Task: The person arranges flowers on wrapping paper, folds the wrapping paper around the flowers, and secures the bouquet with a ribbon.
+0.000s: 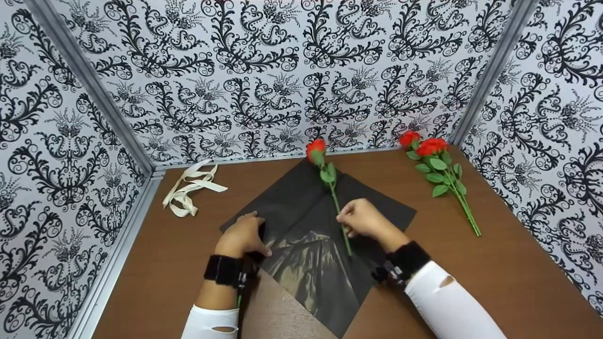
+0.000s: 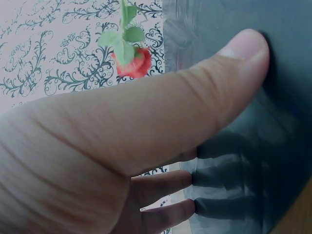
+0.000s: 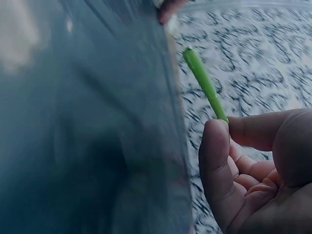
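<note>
A red rose (image 1: 316,149) with green leaves and a long stem is held above a black wrapping sheet (image 1: 292,202). My right hand (image 1: 365,219) pinches the lower part of its stem between thumb and fingers. The cut stem end (image 3: 204,83) sticks out past the fingertips in the right wrist view. On the sheet's left corner rests my left hand (image 1: 242,233), its thumb and fingers spread and holding nothing. The left wrist view shows the thumb (image 2: 214,87) lying over the sheet (image 2: 287,112), with the other fingertips at its edge.
Several more red roses (image 1: 431,147) lie at the right back of the brown table (image 1: 509,273). A loosely curled cream ribbon (image 1: 214,185) lies at the back left. Patterned panels (image 1: 264,84) close off the back and both sides, with metal posts (image 1: 94,80) at the corners.
</note>
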A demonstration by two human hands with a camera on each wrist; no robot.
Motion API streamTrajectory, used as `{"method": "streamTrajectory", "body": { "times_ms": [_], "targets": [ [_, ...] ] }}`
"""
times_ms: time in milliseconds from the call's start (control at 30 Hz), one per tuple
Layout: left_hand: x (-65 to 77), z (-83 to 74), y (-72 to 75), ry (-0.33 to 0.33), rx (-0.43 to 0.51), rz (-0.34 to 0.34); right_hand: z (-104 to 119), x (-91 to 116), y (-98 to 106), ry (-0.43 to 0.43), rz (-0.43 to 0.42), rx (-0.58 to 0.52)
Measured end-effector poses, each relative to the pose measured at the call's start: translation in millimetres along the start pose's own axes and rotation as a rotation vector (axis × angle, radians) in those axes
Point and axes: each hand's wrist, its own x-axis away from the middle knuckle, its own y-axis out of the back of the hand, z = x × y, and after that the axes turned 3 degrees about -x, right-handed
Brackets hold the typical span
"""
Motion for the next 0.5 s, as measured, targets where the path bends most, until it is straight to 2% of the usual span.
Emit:
{"method": "streamTrajectory", "body": {
  "times_ms": [233, 500],
  "targets": [
    [-0.6, 0.8, 0.6, 0.008, -0.002, 0.007, 10.7, -17.1, -30.4, -0.025, 0.085, 0.041],
    [-0.6, 0.6, 0.7, 0.002, 0.006, -0.003, 15.5, -33.9, -41.8, -0.063, 0.111, 0.099]
  ]
}}
